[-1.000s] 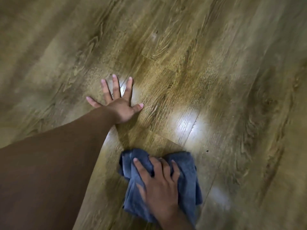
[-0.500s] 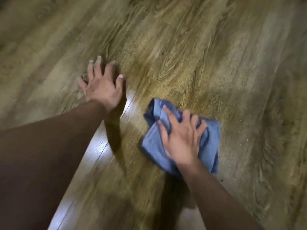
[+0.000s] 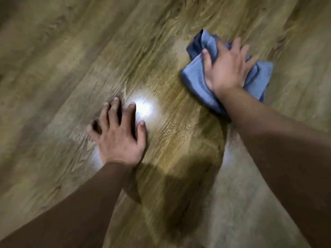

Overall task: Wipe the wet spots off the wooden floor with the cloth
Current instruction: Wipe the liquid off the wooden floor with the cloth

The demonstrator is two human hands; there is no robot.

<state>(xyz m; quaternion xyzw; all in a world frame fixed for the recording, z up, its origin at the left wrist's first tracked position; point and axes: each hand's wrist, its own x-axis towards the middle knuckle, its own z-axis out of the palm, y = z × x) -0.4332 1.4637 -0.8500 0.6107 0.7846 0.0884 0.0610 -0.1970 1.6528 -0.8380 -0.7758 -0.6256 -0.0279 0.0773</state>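
A crumpled blue cloth (image 3: 195, 76) lies on the wooden floor (image 3: 71, 59) at the upper right. My right hand (image 3: 227, 68) presses down on it with spread fingers, the thumb on a raised fold. My left hand (image 3: 118, 136) is planted on bare planks at the centre left, with its fingers spread and slightly arched. A pale patch (image 3: 179, 49) shows on the wood just left of the cloth; blur keeps me from telling whether it is wet.
A bright glare of reflected light (image 3: 145, 106) sits beside my left fingertips. The shadows of both my arms fall across the planks in the lower middle. Nothing but floorboards fills the rest of the view.
My right hand has pushed the cloth away from me and to the right. My left hand now sits lower and nearer the centre of the view, which has shifted and blurred.
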